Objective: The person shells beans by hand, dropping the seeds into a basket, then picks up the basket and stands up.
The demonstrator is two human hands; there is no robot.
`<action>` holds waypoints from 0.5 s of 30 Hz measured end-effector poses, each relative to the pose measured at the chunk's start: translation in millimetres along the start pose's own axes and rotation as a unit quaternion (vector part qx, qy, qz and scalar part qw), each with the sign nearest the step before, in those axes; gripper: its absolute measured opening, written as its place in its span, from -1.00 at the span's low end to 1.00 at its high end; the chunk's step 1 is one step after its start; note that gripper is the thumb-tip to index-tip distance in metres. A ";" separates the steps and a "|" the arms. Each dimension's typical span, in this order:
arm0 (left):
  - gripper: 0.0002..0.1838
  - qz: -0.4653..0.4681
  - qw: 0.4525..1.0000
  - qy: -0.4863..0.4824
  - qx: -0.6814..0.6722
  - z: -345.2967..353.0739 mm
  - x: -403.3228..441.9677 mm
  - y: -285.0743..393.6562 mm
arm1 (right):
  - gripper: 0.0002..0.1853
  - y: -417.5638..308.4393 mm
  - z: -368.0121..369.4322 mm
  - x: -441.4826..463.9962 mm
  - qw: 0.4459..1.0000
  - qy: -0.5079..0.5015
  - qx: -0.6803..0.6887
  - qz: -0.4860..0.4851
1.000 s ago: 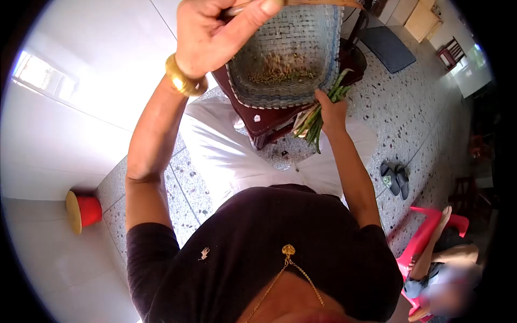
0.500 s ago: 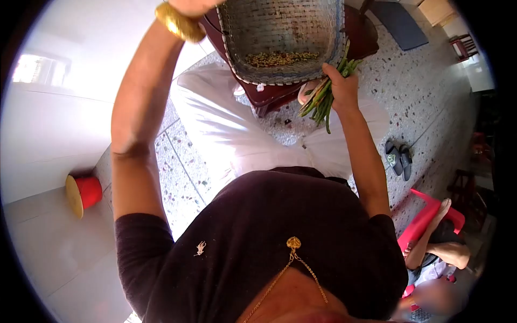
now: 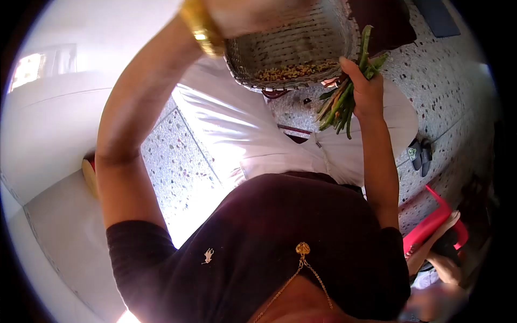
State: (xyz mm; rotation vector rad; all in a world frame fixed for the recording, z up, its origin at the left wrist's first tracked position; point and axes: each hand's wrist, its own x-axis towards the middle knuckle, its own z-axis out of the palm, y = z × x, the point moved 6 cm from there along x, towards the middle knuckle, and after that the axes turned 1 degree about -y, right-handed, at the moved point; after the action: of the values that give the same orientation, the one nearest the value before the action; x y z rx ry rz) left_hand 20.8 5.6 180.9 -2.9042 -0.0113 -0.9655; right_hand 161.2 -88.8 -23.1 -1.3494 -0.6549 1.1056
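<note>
Near the top edge, my left hand (image 3: 258, 15), with a gold bangle at the wrist, is blurred across the upper left part of the woven basket (image 3: 291, 46); its fingers and anything in them cannot be made out. Small yellow-brown bits (image 3: 296, 70) lie along the near inner side of the basket. My right hand (image 3: 366, 92) is closed around a bunch of long green pods or stems (image 3: 339, 107), beside the basket's near right corner. Its thumb is at the rim, and the bunch points down and to the left.
My light trousers (image 3: 269, 137) spread below the basket over a speckled floor (image 3: 175, 151). Dark slippers (image 3: 420, 153) lie to the right. At lower right, a person's bare leg (image 3: 436, 234) rests by a pink chair (image 3: 428, 226). A dark red seat (image 3: 382, 24) stands behind the basket.
The basket has tilted and come closer. My left hand has swung right across its upper part. My right hand, still around the green bunch, has shifted right in view. The whole view has also shifted.
</note>
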 end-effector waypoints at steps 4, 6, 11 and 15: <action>-0.74 -0.193 0.853 -0.471 -0.112 120.0 -36.2 2.6 | -0.74 -6.9 6.9 -2.9 0.999 0.013 0.031 0.010; -0.75 -0.180 0.811 -0.547 -0.105 168.8 -60.0 7.4 | -0.75 -7.1 7.0 -3.9 0.999 0.010 0.036 0.014; -0.73 -0.162 0.779 -0.590 -0.136 210.0 -84.9 23.5 | -0.77 -3.3 4.3 -1.5 0.999 -0.001 0.036 0.009; -0.69 -0.179 0.781 -0.575 -0.165 213.4 -105.2 15.1 | -0.78 -4.9 1.2 -1.9 1.000 -0.013 -0.001 -0.005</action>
State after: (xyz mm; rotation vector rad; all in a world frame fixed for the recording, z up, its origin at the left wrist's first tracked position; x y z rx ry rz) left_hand 64.5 9.4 -53.4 -3.3137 -0.5138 1.0380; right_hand 160.6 -89.4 -17.8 -1.3335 -0.6823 1.1162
